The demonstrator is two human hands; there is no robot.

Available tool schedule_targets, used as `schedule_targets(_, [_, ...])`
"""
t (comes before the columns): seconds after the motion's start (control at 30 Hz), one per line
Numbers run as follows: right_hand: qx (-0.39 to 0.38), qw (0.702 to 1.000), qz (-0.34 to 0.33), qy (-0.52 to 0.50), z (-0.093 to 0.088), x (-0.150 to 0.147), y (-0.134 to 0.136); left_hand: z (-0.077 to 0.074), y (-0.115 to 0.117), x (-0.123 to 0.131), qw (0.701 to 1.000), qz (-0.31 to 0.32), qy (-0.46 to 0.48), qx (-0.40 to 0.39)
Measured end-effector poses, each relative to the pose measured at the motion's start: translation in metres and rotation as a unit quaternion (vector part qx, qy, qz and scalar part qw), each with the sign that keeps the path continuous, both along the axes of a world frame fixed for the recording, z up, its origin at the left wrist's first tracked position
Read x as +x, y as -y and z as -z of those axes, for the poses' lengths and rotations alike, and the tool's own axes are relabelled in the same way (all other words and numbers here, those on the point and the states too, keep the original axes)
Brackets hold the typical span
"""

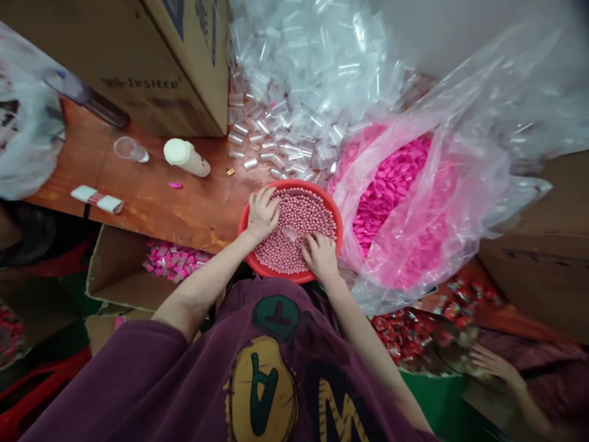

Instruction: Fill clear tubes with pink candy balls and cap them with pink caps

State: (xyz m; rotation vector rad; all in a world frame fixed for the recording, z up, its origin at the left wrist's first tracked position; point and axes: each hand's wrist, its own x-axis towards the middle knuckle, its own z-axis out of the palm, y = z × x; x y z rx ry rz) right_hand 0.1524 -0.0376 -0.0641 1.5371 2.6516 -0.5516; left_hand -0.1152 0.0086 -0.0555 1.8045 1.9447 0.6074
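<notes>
A red bowl [334, 212] full of small pink beads [301, 218] sits at the near edge of a brown table [184, 202]. My left hand [263, 213] rests on the beads at the bowl's left rim, fingers curled and pressed together. My right hand [321, 255] lies on the beads at the bowl's near right side, fingers bent down into them. A small clear tube [291, 234] lies on the beads between the hands. What each hand's fingers hold, if anything, is hidden.
A clear bag of bright pink caps [391, 190] lies right of the bowl. A heap of clear tubes [294, 123] is behind it. A white bottle [186, 157], a clear cup [130, 149] and cardboard boxes [151, 61] stand at the left. Another person's hand [492, 362] is at the lower right.
</notes>
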Motion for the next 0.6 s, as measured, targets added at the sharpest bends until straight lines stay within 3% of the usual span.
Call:
schedule_targets(0.17, [0.036,0.997,0.039,-0.050,0.015,0.019,0.004,0.006,-0.056,-0.031,0.995,-0.104,-0.001,0.011])
schedule_targets(0.27, [0.050,0.996,0.043,-0.060,0.017,0.017,0.006,0.008,-0.096,-0.038,0.996,-0.081,0.014,-0.031])
schedule_targets(0.37, [0.042,0.996,0.047,-0.064,0.018,0.015,0.009,0.007,-0.138,-0.037,0.997,0.037,-0.034,-0.064])
schedule_targets(0.43, [0.040,0.996,0.049,-0.066,0.019,0.014,0.010,0.006,-0.165,-0.032,0.982,0.153,-0.091,-0.067])
schedule_targets(0.5, [0.049,0.995,0.049,-0.066,0.020,0.014,0.012,0.008,-0.189,-0.023,0.948,0.287,-0.125,-0.060])
schedule_targets(0.6, [0.066,0.994,0.048,-0.068,0.020,0.013,0.014,0.020,-0.213,-0.001,0.887,0.447,-0.100,-0.062])
